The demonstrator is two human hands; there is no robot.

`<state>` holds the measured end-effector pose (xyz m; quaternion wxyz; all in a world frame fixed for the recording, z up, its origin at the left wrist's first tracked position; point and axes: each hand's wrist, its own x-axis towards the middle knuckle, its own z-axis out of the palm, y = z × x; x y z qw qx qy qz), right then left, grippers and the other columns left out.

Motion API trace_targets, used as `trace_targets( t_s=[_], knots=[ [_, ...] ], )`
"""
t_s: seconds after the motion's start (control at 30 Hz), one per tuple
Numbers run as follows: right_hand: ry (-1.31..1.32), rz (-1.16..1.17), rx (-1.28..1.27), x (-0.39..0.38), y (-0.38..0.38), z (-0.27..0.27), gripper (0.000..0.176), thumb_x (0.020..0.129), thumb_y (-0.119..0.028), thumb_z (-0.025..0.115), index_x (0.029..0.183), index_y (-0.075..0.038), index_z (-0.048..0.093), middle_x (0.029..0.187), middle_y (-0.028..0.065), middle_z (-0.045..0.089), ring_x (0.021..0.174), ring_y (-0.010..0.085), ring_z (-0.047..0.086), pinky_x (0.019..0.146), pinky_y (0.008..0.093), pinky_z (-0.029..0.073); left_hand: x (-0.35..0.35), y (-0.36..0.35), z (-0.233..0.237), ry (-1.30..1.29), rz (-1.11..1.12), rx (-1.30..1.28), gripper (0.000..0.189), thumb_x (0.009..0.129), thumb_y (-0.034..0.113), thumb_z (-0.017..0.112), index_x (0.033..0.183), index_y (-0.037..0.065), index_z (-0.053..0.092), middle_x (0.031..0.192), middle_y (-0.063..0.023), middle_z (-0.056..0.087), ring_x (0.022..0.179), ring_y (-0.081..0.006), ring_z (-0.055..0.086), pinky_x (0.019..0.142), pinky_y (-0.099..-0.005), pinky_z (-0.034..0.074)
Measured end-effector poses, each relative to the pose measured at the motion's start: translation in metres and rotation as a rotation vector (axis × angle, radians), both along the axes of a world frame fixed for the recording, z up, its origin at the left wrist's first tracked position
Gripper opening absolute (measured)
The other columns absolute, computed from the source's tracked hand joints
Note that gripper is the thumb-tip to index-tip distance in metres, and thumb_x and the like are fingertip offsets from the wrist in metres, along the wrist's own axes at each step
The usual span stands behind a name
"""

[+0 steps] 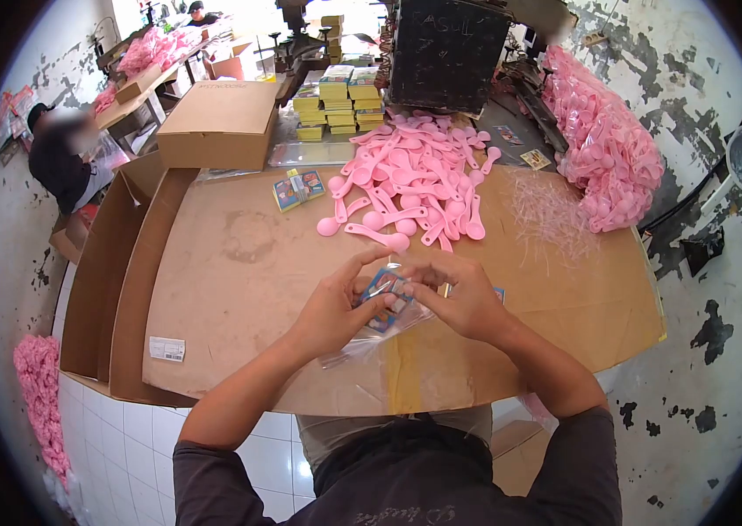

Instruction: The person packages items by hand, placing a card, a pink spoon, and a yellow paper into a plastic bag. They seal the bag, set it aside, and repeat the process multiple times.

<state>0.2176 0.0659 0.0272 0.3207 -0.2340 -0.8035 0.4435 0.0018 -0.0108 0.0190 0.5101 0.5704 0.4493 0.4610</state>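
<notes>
Pinched above the near edge of the brown cardboard worktop (239, 280), a clear plastic bag (369, 340) with a blue printed card (386, 285) is gripped by left hand (336, 307) and right hand (467, 302) alike, its length trailing near-left; pink plastic spoons (415, 180) are heaped straight beyond.

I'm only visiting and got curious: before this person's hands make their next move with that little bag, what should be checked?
1. Left hand and right hand both grip the clear bag: ok.
2. Printed card fully inside the bag: cannot tell, fingers hide it.
3. Spoon in the bag: cannot tell.
4. Pink spoons piled just ahead, likely within reach: ok.
5. Stack of cards lies left of the spoons: ok.
</notes>
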Motion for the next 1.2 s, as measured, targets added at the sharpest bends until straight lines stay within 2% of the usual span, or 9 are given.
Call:
trace_targets(
  t_s=[0.07,0.17,0.3,0.4,0.5,0.6,0.7,0.9,1.2],
  knots=[
    [-0.11,0.134,0.158,0.007,0.009,0.007,0.017,0.093,-0.012,0.072,0.108,-0.004,0.072,0.091,0.0067,0.069,0.083,0.0152,0.066,0.068,0.0312,0.052,-0.001,-0.002,0.011,0.076,-0.042,-0.096,0.061,0.101,0.005,0.067,0.155,0.005,0.038,0.102,-0.0099,0.075,0.087,-0.0088,0.068,0.076,-0.0264,0.055],
    [-0.218,-0.055,0.164,0.025,0.045,0.008,0.014,0.095,-0.015,0.068,0.105,-0.006,0.073,0.092,0.0068,0.068,0.089,0.0155,0.065,0.071,0.0341,0.052,-0.004,0.001,-0.007,0.041,-0.054,-0.041,0.061,0.102,0.008,0.066,0.155,0.006,0.037,0.104,-0.0102,0.075,0.087,-0.0081,0.068,0.075,-0.0257,0.056],
    [-0.431,-0.612,0.368,0.064,0.14,-0.031,0.029,0.092,-0.014,0.071,0.116,0.001,0.067,0.09,0.009,0.066,0.081,0.0187,0.065,0.071,0.0348,0.051,-0.004,0.002,-0.005,-0.031,-0.03,-0.049,0.058,0.102,0.009,0.066,0.154,0.006,0.04,0.103,-0.0097,0.076,0.088,-0.0081,0.069,0.072,-0.0238,0.058],
    [-0.396,-0.516,0.129,0.072,0.145,-0.043,0.044,0.086,-0.01,0.075,0.126,0.002,0.062,0.089,0.0111,0.066,0.077,0.0185,0.065,0.07,0.0341,0.052,-0.005,0.003,-0.005,-0.081,-0.04,-0.077,0.052,0.103,0.009,0.065,0.151,0.004,0.044,0.103,-0.0092,0.075,0.09,-0.0091,0.071,0.073,-0.0238,0.059],
    [-0.342,-0.622,0.091,0.076,0.138,-0.037,0.056,0.082,-0.004,0.076,0.135,-0.001,0.056,0.093,0.0117,0.066,0.079,0.0164,0.066,0.069,0.0307,0.053,-0.005,0.003,-0.002,-0.134,-0.042,-0.146,0.048,0.103,0.009,0.064,0.148,0.002,0.048,0.102,-0.0088,0.075,0.092,-0.0103,0.072,0.075,-0.0249,0.06],
    [-0.04,-0.573,0.04,0.065,0.103,-0.008,0.063,0.085,-0.003,0.075,0.143,-0.003,0.049,0.1,0.0102,0.064,0.083,0.0149,0.067,0.072,0.0282,0.054,-0.004,0.003,0.002,-0.155,-0.034,-0.161,0.046,0.103,0.008,0.064,0.146,0.0,0.049,0.101,-0.0087,0.075,0.093,-0.0107,0.072,0.076,-0.0257,0.061],
    [0.11,-0.196,-0.175,0.036,0.055,0.021,0.067,0.087,0.0,0.073,0.146,-0.004,0.043,0.104,0.0084,0.062,0.087,0.0145,0.068,0.073,0.0276,0.054,0.001,0.002,0.0,-0.185,-0.05,-0.136,0.047,0.102,0.008,0.066,0.145,-0.001,0.049,0.102,-0.0091,0.075,0.093,-0.0106,0.072,0.077,-0.026,0.06],
    [0.334,-0.114,-0.261,0.001,0.024,0.03,0.06,0.093,0.001,0.07,0.142,-0.006,0.036,0.108,0.0083,0.061,0.093,0.0141,0.069,0.074,0.0259,0.054,0.003,0.001,-0.011,-0.121,-0.061,-0.128,0.05,0.101,0.007,0.068,0.146,-0.002,0.049,0.104,-0.0093,0.076,0.094,-0.0097,0.07,0.08,-0.026,0.058],
    [0.355,-0.099,-0.319,-0.014,0.017,0.015,0.045,0.098,0.004,0.063,0.133,-0.005,0.038,0.109,0.0084,0.061,0.084,0.0089,0.064,0.07,0.0224,0.052,0.002,0.0,-0.008,-0.126,-0.086,-0.154,0.042,0.102,0.009,0.066,0.142,-0.001,0.056,0.106,-0.006,0.075,0.089,-0.0074,0.069,0.074,-0.0234,0.057]
  ],
)
